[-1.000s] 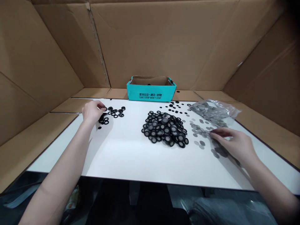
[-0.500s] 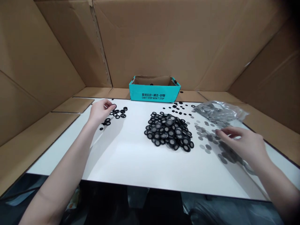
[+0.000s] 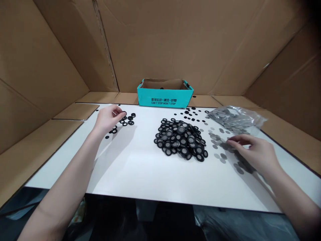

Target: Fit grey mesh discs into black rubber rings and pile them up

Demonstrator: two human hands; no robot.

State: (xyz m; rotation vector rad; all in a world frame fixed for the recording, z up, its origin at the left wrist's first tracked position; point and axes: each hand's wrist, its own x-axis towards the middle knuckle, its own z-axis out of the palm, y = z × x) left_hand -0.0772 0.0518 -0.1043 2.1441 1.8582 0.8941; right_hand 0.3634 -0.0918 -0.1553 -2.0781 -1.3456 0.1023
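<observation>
My left hand (image 3: 107, 117) is closed in a pinch on a black ring (image 3: 124, 113), just above a small scatter of black rings (image 3: 130, 123) on the left of the table. On the right, my right hand (image 3: 253, 149) hovers low over loose grey discs (image 3: 223, 156), thumb and forefinger pressed together. Whatever those fingertips hold, if anything, is too small to make out. Between the hands lies a heap of black rings with grey centres (image 3: 182, 139).
A turquoise box (image 3: 165, 97) stands at the back of the white table (image 3: 135, 167). Small black pieces (image 3: 193, 119) lie scattered before it. A clear plastic bag of grey discs (image 3: 233, 117) rests at the right rear. Cardboard walls (image 3: 175, 43) enclose the back and sides.
My right hand has shifted slightly left, its fingertips closing together over the grey discs. My left hand keeps the ring, moved only slightly to the right.
</observation>
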